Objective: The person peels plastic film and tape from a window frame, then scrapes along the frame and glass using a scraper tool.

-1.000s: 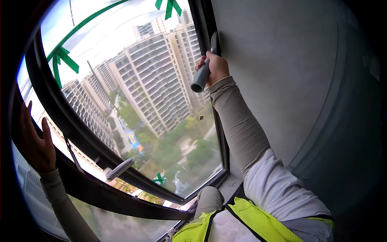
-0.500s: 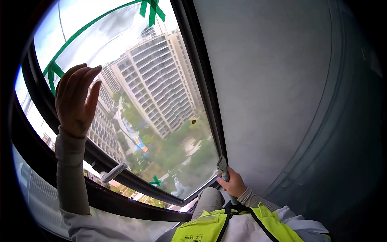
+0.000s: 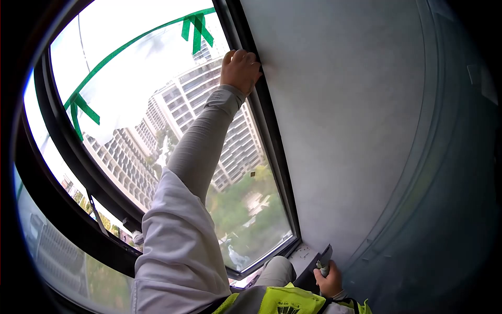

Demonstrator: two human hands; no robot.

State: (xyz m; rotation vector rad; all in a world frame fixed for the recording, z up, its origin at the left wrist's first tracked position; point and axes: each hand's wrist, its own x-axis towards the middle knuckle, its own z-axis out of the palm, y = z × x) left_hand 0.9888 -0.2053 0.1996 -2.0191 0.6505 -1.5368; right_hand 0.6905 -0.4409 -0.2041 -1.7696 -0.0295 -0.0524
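My left hand (image 3: 241, 70) is raised to the upper part of the window's black right-hand frame (image 3: 285, 183), its fingers curled against the edge where frame and wall meet. Part of the fingertips is hidden from me. Low on the right, my right hand (image 3: 330, 281) grips a scraper (image 3: 324, 257) by its handle, with the flat metal blade pointing up, close to the grey wall (image 3: 340, 131). Green tape (image 3: 123, 47) runs in a curve across the upper glass, with shorter strips crossing it.
A handle (image 3: 137, 238) sits on the left window frame, and a thin dark stay arm (image 3: 97, 212) stands in the gap beside it. My knee (image 3: 277, 272) is near the sill (image 3: 304, 256). Tall buildings (image 3: 193, 83) and trees show outside, far below.
My left hand has swung from the left side of the glass across to the right frame and curled there. My right hand, with the scraper, has shifted right and down. The view has turned slightly.
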